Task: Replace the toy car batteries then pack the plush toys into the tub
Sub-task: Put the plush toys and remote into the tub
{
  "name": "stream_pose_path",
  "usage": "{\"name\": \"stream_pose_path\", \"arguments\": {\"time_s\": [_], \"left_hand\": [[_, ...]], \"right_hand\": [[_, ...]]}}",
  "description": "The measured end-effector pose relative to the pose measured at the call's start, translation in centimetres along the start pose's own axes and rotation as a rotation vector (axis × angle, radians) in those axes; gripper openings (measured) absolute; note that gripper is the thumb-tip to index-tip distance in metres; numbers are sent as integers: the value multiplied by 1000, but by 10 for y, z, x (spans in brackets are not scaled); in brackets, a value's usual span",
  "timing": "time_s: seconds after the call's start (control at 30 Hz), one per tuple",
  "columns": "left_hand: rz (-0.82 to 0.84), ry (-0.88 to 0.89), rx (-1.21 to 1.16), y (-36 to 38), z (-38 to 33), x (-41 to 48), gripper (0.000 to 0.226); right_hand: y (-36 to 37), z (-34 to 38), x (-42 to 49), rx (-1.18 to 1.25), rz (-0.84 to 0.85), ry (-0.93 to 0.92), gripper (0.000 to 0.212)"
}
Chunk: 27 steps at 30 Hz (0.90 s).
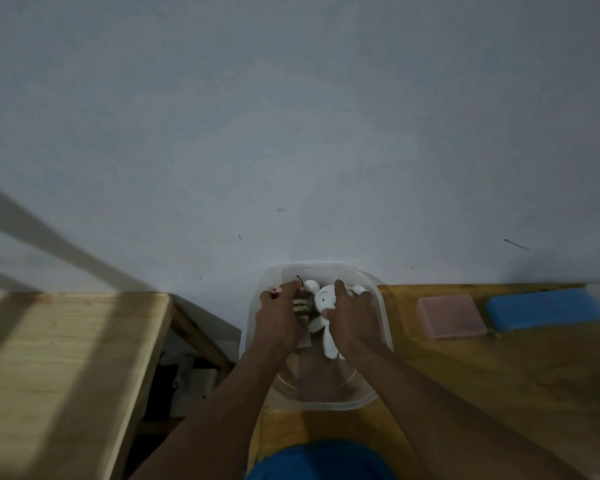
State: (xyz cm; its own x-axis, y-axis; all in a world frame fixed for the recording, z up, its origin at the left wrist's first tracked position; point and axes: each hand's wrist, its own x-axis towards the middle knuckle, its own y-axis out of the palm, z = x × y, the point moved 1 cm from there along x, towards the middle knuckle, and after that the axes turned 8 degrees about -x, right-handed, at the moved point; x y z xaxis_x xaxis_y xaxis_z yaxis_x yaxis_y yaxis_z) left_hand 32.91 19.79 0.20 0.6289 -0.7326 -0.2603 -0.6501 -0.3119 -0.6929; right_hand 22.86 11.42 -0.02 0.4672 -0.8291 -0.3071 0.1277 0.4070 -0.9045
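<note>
we see a clear plastic tub (383,306) standing on a yellowish wooden table (482,375), with its far end close against a pale wall (291,133). both of the person's hands reach into it from the near side.

the right hand (352,323) lies on a white plush toy (321,299) inside the tub. its fingers spread over the toy's far side and its thumb curls in at the near side, so it grasps the toy. the toy's face, with thin black lines, points up between the two hands, and one white limb (330,346) sticks out below the right palm.

the left hand (279,317) lies over a striped plush toy (300,308), brown and cream, which sits in the tub just beside the white one and touches it. the left fingers stretch towards the tub's far left corner. the picture is dim and blurred here, and we cannot tell whether this hand clasps the striped toy or only lies on it. a small pink thing (275,291) shows at the left fingertips; we cannot tell what it is.

on the same table, to the right of the tub and well apart from it, we see a flat pink box (451,317), and just beyond it a blue block (544,308) by the wall. a second, paler wooden table (66,358) stands to the left, apart from the first. a blue garment (321,460) shows at the bottom edge.
</note>
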Motion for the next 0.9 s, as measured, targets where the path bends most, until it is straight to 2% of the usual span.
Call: {"name": "stream_pose_path", "arguments": {"time_s": [0.13, 0.23, 0.37, 0.53, 0.73, 0.9], "left_hand": [[6, 26, -14, -5, -9, -7, 53], [-31, 63, 45, -15, -21, -24, 54], [-153, 212, 100, -31, -42, -60, 52], [-179, 389, 188, -26, -58, -103, 47], [-88, 432, 226, 19, -76, -168, 46], [54, 349, 236, 72, -86, -221, 51]], "right_hand": [[-9, -3, -9, 10, 1, -59, 63], [-26, -7, -29, -27, -61, -121, 47], [-56, -21, -68, -121, -237, -209, 33], [-71, -61, -118, -77, -247, -169, 34], [-67, -123, -178, -107, -251, -70, 40], [-53, -171, -215, -116, -120, -26, 44]]}}
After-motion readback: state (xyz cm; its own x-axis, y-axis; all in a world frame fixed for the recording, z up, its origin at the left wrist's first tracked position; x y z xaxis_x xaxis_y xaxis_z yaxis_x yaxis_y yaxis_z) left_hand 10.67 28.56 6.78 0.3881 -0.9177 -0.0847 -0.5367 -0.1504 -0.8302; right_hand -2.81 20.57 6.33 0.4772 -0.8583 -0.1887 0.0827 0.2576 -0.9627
